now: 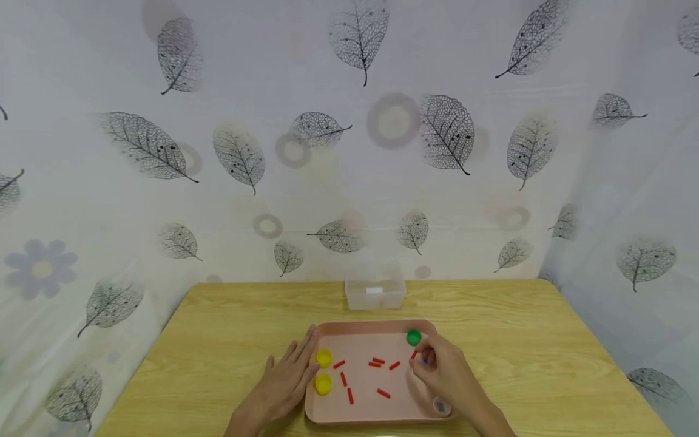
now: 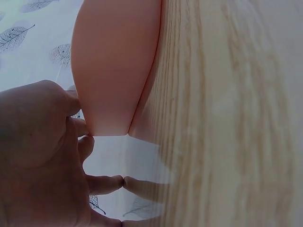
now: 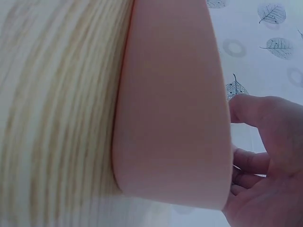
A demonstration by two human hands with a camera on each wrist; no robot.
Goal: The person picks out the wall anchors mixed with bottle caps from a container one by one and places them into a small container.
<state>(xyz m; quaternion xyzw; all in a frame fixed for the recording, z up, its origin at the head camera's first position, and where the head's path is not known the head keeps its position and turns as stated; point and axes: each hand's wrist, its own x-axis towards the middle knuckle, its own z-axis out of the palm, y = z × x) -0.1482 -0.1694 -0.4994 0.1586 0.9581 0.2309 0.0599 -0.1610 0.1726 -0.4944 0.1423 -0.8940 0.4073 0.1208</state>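
Observation:
A pink tray sits on the wooden table, with several short red sticks scattered in it. My right hand is over the tray's right side and pinches one red stick between thumb and fingers, just below a green bottle cap. A bit of blue shows by the fingers, mostly hidden. Near the wrist lies a whitish round cap. With fairly straight fingers, my left hand rests against the tray's left edge, beside two yellow bottle caps. Both wrist views show mainly the tray's outer wall.
A clear plastic box stands behind the tray at the table's back edge. Wooden table surface extends on both sides of the tray. A leaf-printed curtain hangs behind and along the sides.

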